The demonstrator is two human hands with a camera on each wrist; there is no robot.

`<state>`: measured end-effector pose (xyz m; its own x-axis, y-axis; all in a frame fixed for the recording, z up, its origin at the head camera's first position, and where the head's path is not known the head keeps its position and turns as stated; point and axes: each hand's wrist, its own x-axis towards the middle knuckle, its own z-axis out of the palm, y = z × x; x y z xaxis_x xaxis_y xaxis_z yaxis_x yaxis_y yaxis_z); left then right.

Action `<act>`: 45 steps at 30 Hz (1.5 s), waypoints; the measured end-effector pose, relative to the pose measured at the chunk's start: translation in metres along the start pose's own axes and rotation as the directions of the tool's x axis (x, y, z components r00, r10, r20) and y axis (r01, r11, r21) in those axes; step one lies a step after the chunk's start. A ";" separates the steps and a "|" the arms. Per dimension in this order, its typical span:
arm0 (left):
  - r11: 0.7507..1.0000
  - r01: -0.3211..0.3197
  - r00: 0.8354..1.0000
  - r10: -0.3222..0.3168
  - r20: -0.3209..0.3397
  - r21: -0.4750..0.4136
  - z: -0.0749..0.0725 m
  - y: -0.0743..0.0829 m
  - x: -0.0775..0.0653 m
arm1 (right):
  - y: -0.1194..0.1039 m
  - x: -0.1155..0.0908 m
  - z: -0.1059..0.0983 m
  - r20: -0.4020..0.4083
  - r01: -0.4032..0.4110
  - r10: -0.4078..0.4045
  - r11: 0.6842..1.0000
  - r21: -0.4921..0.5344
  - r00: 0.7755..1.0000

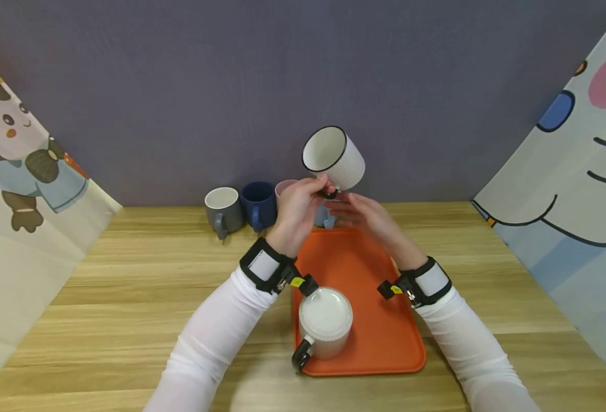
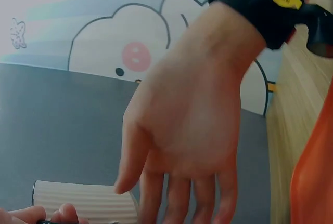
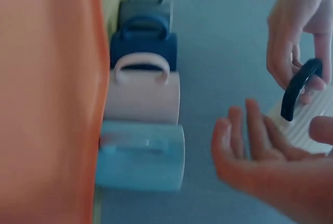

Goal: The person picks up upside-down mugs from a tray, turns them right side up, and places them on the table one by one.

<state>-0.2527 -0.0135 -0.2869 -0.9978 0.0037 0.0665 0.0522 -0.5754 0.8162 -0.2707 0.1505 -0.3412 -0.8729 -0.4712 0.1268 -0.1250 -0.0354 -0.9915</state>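
A white ribbed mug [image 1: 351, 166] with a black rim is held up above the far end of the orange tray [image 1: 380, 326], tilted so that its inside shows. My left hand [image 1: 294, 214] grips its black handle [image 3: 302, 86]. Just below and right of the mug is my right hand [image 1: 372, 220], fingers extended and slightly bent. In the right wrist view its palm faces up close to the mug's ribbed side. On the tray's near left corner a second white mug [image 1: 325, 320] stands upside down, its black handle [image 1: 303, 355] pointing toward me over the tray's edge.
Along the back wall [image 1: 179, 114] stands a row of mugs: grey [image 1: 225, 209], navy [image 1: 259, 200], pink [image 3: 145, 99] and light blue [image 3: 140, 167]. The last two are partly behind my hands in the head view. Cartoon-printed panels flank the wooden table [image 1: 153, 297].
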 end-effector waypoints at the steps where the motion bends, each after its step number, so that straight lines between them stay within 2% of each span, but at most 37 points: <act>1: 1.000 -0.002 1.000 0.002 -0.011 0.006 0.001 -0.001 0.002 | 0.000 -0.001 -0.001 -0.027 -0.003 0.002 0.998 -0.056 1.000; 4: 1.000 -0.010 1.000 0.010 -0.024 0.022 0.005 -0.004 0.006 | 0.003 -0.004 -0.006 -0.112 -0.020 -0.005 0.975 -0.219 0.994; 7: 0.999 -0.007 0.999 0.009 -0.041 0.034 0.007 -0.008 0.010 | 0.009 -0.009 -0.010 -0.184 -0.024 -0.048 0.929 -0.370 0.982; 11: 0.998 0.025 0.997 -0.021 -0.076 0.053 0.011 -0.013 0.016 | 0.016 -0.017 -0.018 -0.252 -0.045 -0.118 0.828 -0.560 0.961; 14: 0.996 0.054 0.995 -0.047 -0.091 0.073 0.013 -0.016 0.019 | 0.017 -0.023 -0.024 -0.272 -0.071 -0.148 0.750 -0.657 0.951; 18: 0.992 0.087 0.993 -0.078 -0.094 0.096 0.017 -0.021 0.023 | 0.018 -0.031 -0.031 -0.284 -0.084 -0.197 0.667 -0.740 0.938; 21: 0.984 0.124 0.989 -0.111 -0.102 0.130 0.021 -0.025 0.026 | 0.019 -0.036 -0.036 -0.299 -0.096 -0.236 0.616 -0.782 0.925; 24: 0.976 0.147 0.985 -0.130 -0.111 0.160 0.025 -0.029 0.029 | 0.022 -0.040 -0.042 -0.307 -0.103 -0.254 0.593 -0.799 0.917; 27: 0.973 0.157 0.984 -0.139 -0.110 0.171 0.031 -0.034 0.032 | 0.025 -0.044 -0.047 -0.311 -0.109 -0.256 0.585 -0.804 0.915; 33: 0.956 0.237 0.970 -0.222 -0.104 0.175 0.039 -0.047 0.038 | 0.033 -0.054 -0.057 -0.334 -0.134 -0.277 0.555 -0.821 0.901; 37: 0.955 0.243 0.965 -0.221 -0.140 0.170 0.043 -0.057 0.040 | 0.036 -0.060 -0.061 -0.341 -0.139 -0.300 0.537 -0.832 0.891; 43: 0.951 0.265 0.955 -0.237 -0.177 0.161 0.048 -0.068 0.042 | 0.042 -0.068 -0.067 -0.331 -0.135 -0.342 0.488 -0.862 0.879; 45: 0.948 0.272 0.953 -0.241 -0.186 0.163 0.049 -0.072 0.042 | 0.043 -0.070 -0.068 -0.330 -0.133 -0.351 0.482 -0.866 0.876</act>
<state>-0.2959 0.0680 -0.3148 -0.9707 -0.0102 -0.2401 -0.2149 -0.4110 0.8860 -0.2468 0.2424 -0.3912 -0.8769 -0.1095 0.4679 -0.3524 0.8087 -0.4710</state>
